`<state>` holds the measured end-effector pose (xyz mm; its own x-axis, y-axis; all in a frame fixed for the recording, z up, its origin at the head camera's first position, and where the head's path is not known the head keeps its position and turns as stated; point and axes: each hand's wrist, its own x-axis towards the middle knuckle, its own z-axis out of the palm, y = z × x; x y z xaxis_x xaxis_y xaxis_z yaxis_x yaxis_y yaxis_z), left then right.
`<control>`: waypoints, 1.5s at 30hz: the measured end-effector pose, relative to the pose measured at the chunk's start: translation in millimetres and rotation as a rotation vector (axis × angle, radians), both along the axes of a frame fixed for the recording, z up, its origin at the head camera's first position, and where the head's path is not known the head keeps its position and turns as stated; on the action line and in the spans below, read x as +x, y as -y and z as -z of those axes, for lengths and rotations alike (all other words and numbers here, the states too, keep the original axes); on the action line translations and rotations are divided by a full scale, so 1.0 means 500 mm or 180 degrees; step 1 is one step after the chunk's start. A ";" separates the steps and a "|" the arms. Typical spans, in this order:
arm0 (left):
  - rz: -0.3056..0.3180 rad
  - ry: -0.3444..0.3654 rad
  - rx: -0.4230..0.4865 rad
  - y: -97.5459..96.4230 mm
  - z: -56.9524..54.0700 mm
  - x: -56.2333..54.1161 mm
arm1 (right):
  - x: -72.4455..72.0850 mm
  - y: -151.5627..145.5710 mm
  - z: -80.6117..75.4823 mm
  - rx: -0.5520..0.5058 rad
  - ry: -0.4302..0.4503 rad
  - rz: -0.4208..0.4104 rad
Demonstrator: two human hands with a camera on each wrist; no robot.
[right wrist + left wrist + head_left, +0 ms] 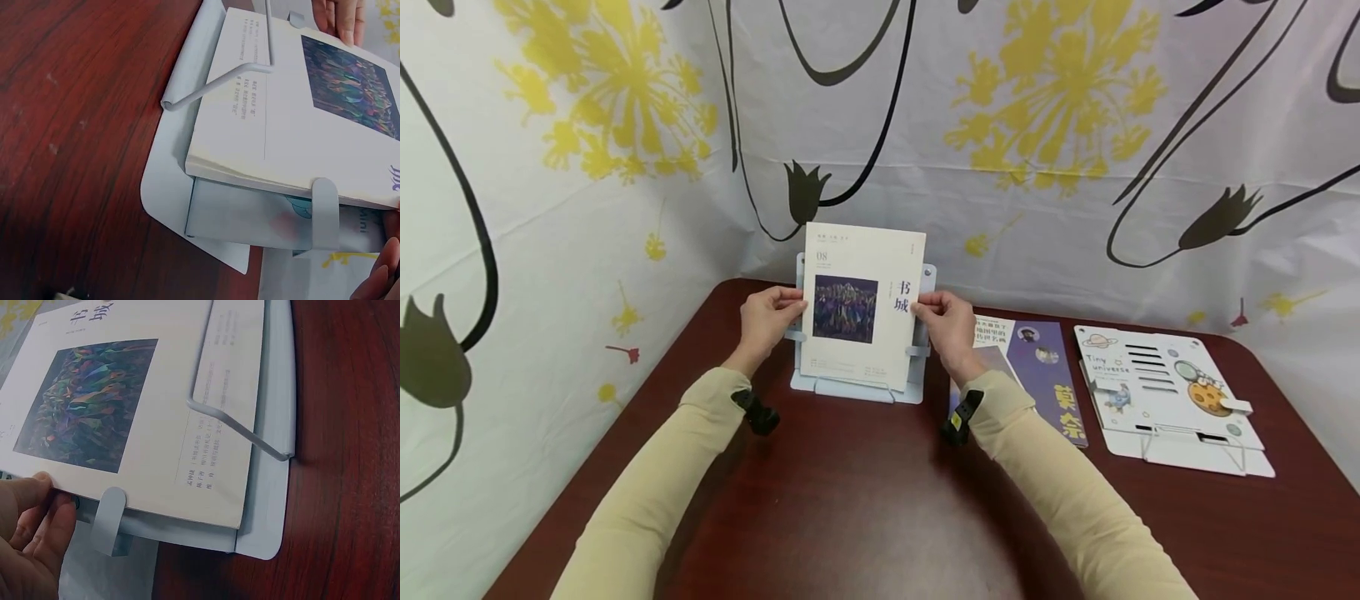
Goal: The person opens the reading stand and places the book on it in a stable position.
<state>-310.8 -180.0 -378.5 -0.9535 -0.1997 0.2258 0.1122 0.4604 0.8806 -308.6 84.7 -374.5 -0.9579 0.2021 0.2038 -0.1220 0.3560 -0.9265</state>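
Note:
A white paperback book (863,307) with a dark colourful picture on its cover leans upright on a pale blue book stand (914,387). My left hand (767,321) pinches the book's left edge, thumb on the cover. On the opposite edge my right hand (951,333) holds the book, its thumb at the front. A side clip (109,515) of the stand overlaps the cover's edge in the left wrist view. Another clip (325,215) laps over the opposite edge in the right wrist view. A bent wire (237,428) crosses in front of the lower cover.
Right of the stand lies a purple and white book (1052,367), partly hidden by my right arm. Further right a white "Tiny universe" book stand (1172,392) lies folded on the dark red table (850,500). Patterned cloth (880,125) hangs behind and at the left.

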 end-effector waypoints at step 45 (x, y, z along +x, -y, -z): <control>0.1581 0.0168 0.0627 -0.351 0.016 0.117 | 0.133 -0.345 0.000 -0.0504 -0.0190 0.0791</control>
<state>-252.5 -4.6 -386.5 -0.9529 0.2448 0.1788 0.2277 0.1885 0.9553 -242.1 257.1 -374.3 -0.8624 0.4626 0.2055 -0.1051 0.2335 -0.9667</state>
